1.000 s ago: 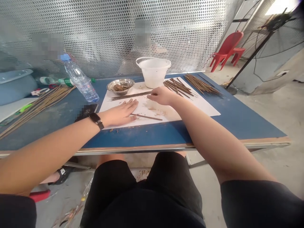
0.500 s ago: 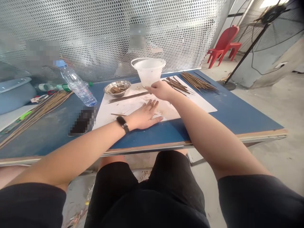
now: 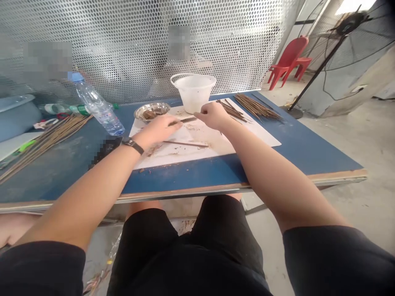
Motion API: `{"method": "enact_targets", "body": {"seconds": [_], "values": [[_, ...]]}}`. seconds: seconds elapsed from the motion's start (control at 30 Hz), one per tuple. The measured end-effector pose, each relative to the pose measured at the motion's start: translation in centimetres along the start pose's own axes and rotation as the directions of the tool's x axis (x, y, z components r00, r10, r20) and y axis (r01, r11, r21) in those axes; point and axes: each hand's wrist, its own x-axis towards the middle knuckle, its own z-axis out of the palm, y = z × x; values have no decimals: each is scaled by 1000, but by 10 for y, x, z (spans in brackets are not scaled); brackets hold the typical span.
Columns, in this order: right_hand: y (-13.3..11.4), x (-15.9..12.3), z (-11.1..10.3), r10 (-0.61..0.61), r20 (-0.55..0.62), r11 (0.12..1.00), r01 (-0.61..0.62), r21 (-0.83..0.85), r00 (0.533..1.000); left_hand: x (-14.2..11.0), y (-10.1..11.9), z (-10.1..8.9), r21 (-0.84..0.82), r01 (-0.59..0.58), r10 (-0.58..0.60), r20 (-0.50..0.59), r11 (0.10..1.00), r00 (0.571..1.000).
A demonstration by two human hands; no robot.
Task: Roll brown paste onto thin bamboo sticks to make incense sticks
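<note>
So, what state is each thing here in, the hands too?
Left hand: blurred, grip unclear.
Right hand: curled, grip hidden.
Thin sticks: partly hidden by the hands.
Paper: spread flat, dirtied with brown crumbs.
Lone stick: lying flat on the paper.
Stick pile: loosely fanned on the table.
Bowl: uncovered, holding brown lumps.
Bucket: upright, without a lid.
Bottle: capped.
Fan: standing, spinning or not unclear.
</note>
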Motion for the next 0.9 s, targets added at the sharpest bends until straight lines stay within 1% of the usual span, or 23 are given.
{"method": "enact_targets", "body": {"seconds": [0.03, 0.07, 0.1, 0.17, 0.23, 0.3, 0.37, 0.43, 0.47, 0.53, 0.6, 0.67, 0.83, 0.9], "values": [[-3, -3, 3, -24, 22, 999, 25, -20, 999, -8, -13, -8, -26, 31, -33, -86, 999, 996], [-7, -6, 7, -51, 44, 998, 53, -39, 998, -15, -26, -14, -79, 59, -72, -182, 995, 981], [-11, -9, 11, -76, 66, 995, 80, -57, 995, -21, -39, -19, -168, 70, -113, -263, 983, 958], [-23, -17, 22, -112, 112, 987, 123, -99, 987, -27, -61, -24, -341, 96, -223, -358, 935, 907], [-36, -25, 35, -126, 144, 977, 148, -156, 981, -28, -73, -25, -386, 99, -266, -408, 917, 873], [-49, -35, 47, -84, 179, 963, 126, -237, 980, -27, -76, -25, -359, 101, -260, -428, 928, 866], [-60, -47, 58, 32, 230, 942, 47, -331, 973, -26, -70, -25, -319, 97, -232, -419, 943, 878], [-68, -60, 64, 158, 278, 914, -34, -404, 948, -26, -62, -25, -299, 83, -205, -404, 951, 891], [-71, -66, 66, 195, 297, 905, -54, -423, 935, -26, -58, -25, -298, 73, -195, -402, 952, 895], [-74, -76, 67, 214, 319, 900, -59, -433, 923, -27, -52, -26, -308, 57, -184, -403, 950, 897], [-75, -80, 68, 211, 329, 898, -50, -437, 921, -26, -50, -25, -313, 44, -175, -403, 949, 898], [-71, -75, 68, 217, 324, 894, -54, -444, 921, -25, -50, -24, -311, 35, -165, -401, 950, 901], [-55, -44, 69, 277, 301, 884, -120, -451, 913, -24, -51, -22, -284, 4, -122, -399, 959, 909], [-50, -39, 68, 280, 303, 886, -123, -447, 911, -24, -51, -22, -278, -3, -115, -408, 961, 906]]}}
